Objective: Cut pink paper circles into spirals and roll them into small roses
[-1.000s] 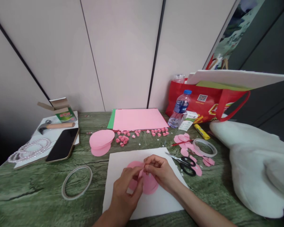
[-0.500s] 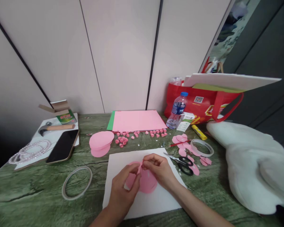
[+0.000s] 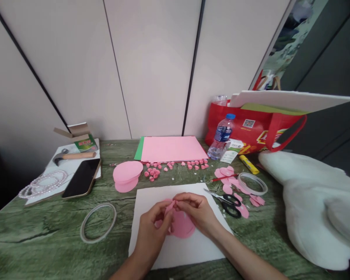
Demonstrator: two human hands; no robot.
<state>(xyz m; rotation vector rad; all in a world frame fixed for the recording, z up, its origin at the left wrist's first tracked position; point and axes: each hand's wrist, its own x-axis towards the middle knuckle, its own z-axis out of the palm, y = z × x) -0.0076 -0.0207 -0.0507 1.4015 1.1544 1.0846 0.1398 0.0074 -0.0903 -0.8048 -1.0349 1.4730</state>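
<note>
Both of my hands meet over a pink paper circle [image 3: 181, 225] that lies on a white sheet [image 3: 181, 245] near the table's front edge. My left hand [image 3: 151, 231] has its fingers curled and pinches the circle's upper edge. My right hand [image 3: 196, 210] pinches the same edge from the right, fingers closed. A small fold of pink paper stands up between the fingertips. The hands hide the middle of the circle.
Black scissors [image 3: 229, 202], a tape ring [image 3: 253, 182] and pink petals [image 3: 226, 173] lie right of the sheet. Another tape ring [image 3: 98, 221] lies left. Behind are pink discs [image 3: 127, 173], small pink pieces [image 3: 175, 166], pink paper [image 3: 172, 148], a bottle [image 3: 223, 136], a red bag [image 3: 256, 130], a phone [image 3: 83, 177], a hammer [image 3: 72, 156]. White fabric [image 3: 315, 198] fills the right.
The hands stay pinched on the pink circle's edge; the fingertips have shifted slightly up and left along it. The view has moved a little.
</note>
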